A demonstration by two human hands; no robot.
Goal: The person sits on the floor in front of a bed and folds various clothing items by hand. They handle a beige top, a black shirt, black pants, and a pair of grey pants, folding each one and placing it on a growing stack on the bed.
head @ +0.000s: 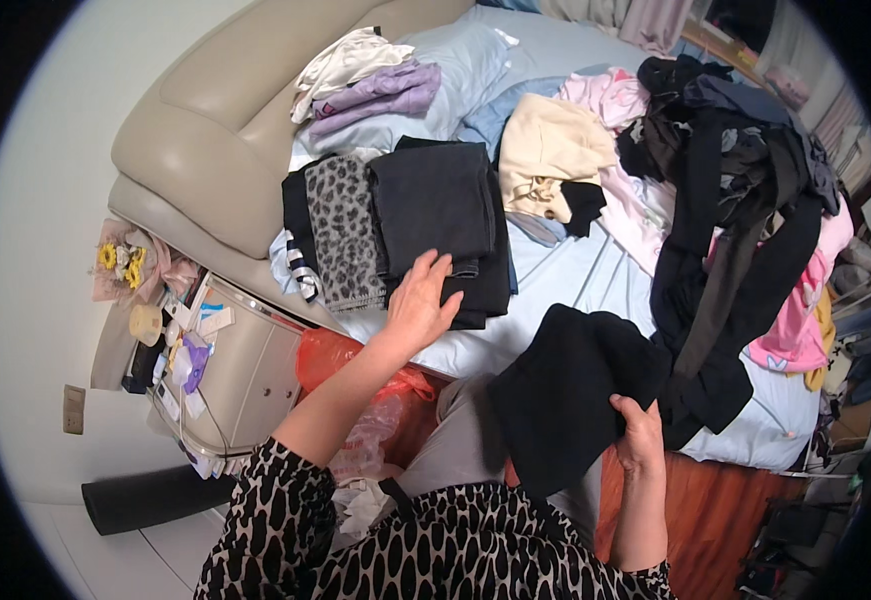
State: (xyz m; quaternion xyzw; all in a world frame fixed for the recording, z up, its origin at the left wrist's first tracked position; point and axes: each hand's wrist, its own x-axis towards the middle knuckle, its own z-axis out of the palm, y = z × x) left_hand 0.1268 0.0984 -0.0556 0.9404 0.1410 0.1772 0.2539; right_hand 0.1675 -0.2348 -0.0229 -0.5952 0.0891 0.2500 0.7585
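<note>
My left hand (422, 304) rests with spread fingers on the near edge of a stack of folded dark trousers (435, 202) on the bed. A folded leopard-print grey garment (341, 225) lies directly left of that stack. My right hand (639, 431) grips a black cloth garment (566, 390) by its right side, thumb on top, and the garment hangs over my lap. Beyond my right hand, a heap of loose black clothes (743, 172) spreads over the bed. A cream hooded garment (551, 150) lies between the stack and this heap.
Folded purple clothes (386, 97) and white ones lie near the beige headboard (202, 105). Pink clothes (788, 337) lie under the dark heap. At the left stands a cluttered nightstand (255, 382), with a red plastic bag (326, 360) beside it. A dark roll (154, 499) lies on the floor.
</note>
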